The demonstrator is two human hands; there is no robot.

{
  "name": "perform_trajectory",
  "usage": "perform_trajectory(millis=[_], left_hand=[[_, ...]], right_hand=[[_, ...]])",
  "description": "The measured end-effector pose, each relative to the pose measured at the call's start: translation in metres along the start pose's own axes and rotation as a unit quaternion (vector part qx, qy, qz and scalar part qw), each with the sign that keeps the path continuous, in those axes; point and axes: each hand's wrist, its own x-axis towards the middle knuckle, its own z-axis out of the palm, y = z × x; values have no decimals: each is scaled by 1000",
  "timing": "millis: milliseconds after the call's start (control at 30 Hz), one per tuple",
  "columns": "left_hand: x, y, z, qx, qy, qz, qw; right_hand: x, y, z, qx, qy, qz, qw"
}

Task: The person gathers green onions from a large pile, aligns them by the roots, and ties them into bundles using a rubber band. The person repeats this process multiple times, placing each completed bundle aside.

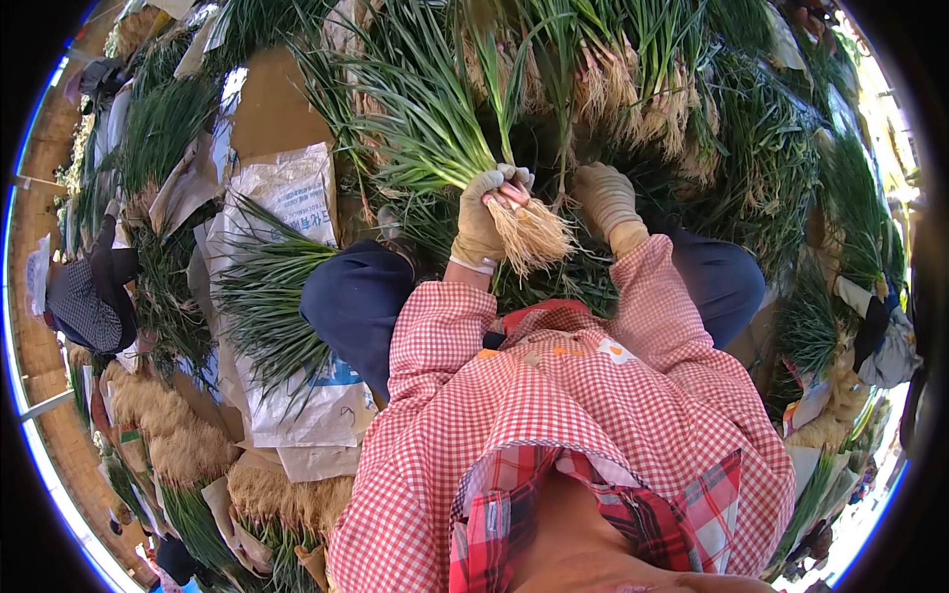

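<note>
My left hand, in a pale work glove, grips a bunch of green garlic plants. Their green leaves fan out to the upper left, and the pinkish bulbs and pale stringy roots hang out on the right side of the fist. Just right of the bunch is my right hand, also gloved, with its fingers curled. A single green garlic stalk runs down beside its fingertips; whether they pinch it is hidden. Loose green leaves lie below the hands, between my bent knees.
Garlic plants with roots showing are heaped ahead. By my left knee, a green bundle lies on a white woven sack bearing print. Root-end stacks stand lower left. A person in a hat sits at far left.
</note>
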Motion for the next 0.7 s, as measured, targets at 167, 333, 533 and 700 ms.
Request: perform_trajectory(millis=[167, 333, 533, 700], left_hand=[[-27, -2, -5, -145, -158, -99, 972], [-31, -10, -15, -43, -46, -55, 997], [-38, -28, -25, 249, 107, 30, 962], [-37, -42, -23, 289, 127, -83, 945]], right_hand=[[2, -45, -45, 780, -118, 143, 598], [30, -93, 21, 865, -161, 138, 454], [17, -41, 4, 834, 26, 143, 532], [5, -67, 28, 621, -7, 84, 779]])
